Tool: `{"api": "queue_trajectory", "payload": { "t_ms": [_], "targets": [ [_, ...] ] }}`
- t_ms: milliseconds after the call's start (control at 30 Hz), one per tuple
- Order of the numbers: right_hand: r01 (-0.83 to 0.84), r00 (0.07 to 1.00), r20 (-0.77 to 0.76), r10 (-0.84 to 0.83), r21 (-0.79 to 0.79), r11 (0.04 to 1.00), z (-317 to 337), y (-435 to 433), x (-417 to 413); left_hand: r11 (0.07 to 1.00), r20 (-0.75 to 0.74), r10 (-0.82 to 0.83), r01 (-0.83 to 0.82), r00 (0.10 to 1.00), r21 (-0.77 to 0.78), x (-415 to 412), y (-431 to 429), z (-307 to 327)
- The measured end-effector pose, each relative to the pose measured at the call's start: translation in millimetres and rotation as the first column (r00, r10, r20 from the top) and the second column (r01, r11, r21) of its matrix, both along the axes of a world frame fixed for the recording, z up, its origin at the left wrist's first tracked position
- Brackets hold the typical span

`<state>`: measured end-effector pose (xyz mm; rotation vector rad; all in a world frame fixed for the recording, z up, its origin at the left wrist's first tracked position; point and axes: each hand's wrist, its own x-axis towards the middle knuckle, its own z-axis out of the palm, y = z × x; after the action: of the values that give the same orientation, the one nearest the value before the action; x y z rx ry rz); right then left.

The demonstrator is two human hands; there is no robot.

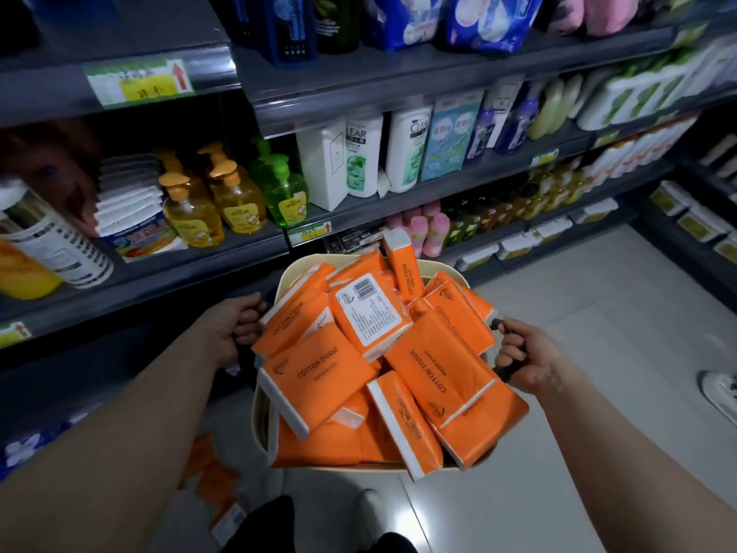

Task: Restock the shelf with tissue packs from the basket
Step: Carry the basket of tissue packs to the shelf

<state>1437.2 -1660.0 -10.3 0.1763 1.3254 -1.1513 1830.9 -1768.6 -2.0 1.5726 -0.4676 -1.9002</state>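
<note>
A cream basket (297, 269) heaped with several orange tissue packs (434, 373) hangs in front of me above the floor. My left hand (235, 325) grips the dark handle on its left side. My right hand (526, 357) grips the dark handle on its right side. One pack (401, 261) stands on end at the far rim. More orange tissue packs (211, 468) lie on a low shelf at the lower left, partly hidden by my left arm.
Dark shelves (255, 249) run along the left and ahead, filled with soap bottles (235, 197), shampoo (408, 149) and paper goods. Pale tiled floor (590, 297) stretches to the right. Another person's white shoe (718, 393) shows at the right edge.
</note>
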Motion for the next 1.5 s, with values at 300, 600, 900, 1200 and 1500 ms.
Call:
{"api": "queue_trajectory", "payload": {
  "t_ms": [300,600,900,1200,1500],
  "targets": [
    [0.249,0.968,-0.011,-0.249,0.027,0.968,-23.5,29.8,50.6,0.964,-0.002,-0.265,0.265,0.964,0.014,17.6,-60.3,-29.8],
    [0.406,0.914,0.009,-0.406,0.050,0.913,-71.1,65.9,94.7,0.901,-0.028,-0.430,0.431,0.902,0.058,25.1,-87.7,-69.9],
    [0.436,0.898,0.026,-0.439,0.090,0.896,-141.4,96.1,94.2,0.882,-0.034,-0.457,0.458,0.889,0.113,11.7,-75.1,-139.3],
    [0.489,0.869,0.018,-0.494,0.121,0.864,-237.0,115.4,95.3,0.846,-0.029,-0.520,0.519,0.854,0.123,-5.9,-69.7,-243.6],
    [0.539,0.842,-0.052,-0.537,0.121,0.834,-374.3,111.0,117.2,0.820,-0.023,-0.558,0.555,0.830,0.141,-8.9,-84.1,-381.8]
  ]
}}
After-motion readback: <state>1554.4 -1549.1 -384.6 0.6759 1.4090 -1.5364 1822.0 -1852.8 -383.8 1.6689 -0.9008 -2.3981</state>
